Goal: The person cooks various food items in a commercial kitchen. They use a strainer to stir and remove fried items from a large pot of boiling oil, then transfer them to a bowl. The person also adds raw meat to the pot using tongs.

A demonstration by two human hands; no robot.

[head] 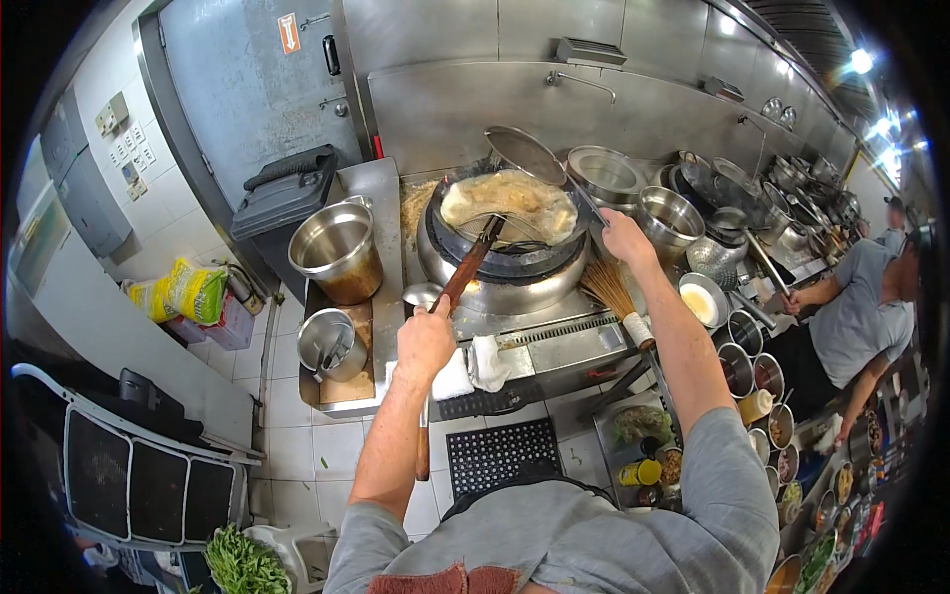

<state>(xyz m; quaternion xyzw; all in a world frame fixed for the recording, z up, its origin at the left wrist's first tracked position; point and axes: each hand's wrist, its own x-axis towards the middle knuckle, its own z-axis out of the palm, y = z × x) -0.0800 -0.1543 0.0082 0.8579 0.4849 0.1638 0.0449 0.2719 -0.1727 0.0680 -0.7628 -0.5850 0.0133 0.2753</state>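
Observation:
My left hand (427, 338) grips the brown wooden handle (472, 261) of a wire skimmer. Its mesh (512, 226) rests at the near side of a wok (502, 256) on the range. Pale, foaming, bubbling liquid (519, 194) fills the wok; what lies under the foam is hidden. In my right hand (626, 236) is the metal handle of a round, flat strainer (525, 154), tilted above the wok's far right rim. A ladle (421, 295) lies left of the wok, partly behind my left hand.
A tall steel pot (335, 252) and a smaller pot (332, 345) stand left. A bamboo wok brush (612, 293), a steel pot (670, 219) and a pan of pale liquid (699, 304) are at right. Beyond them a co-worker (853, 312) holds a pan handle. A rubber mat (505, 454) lies below.

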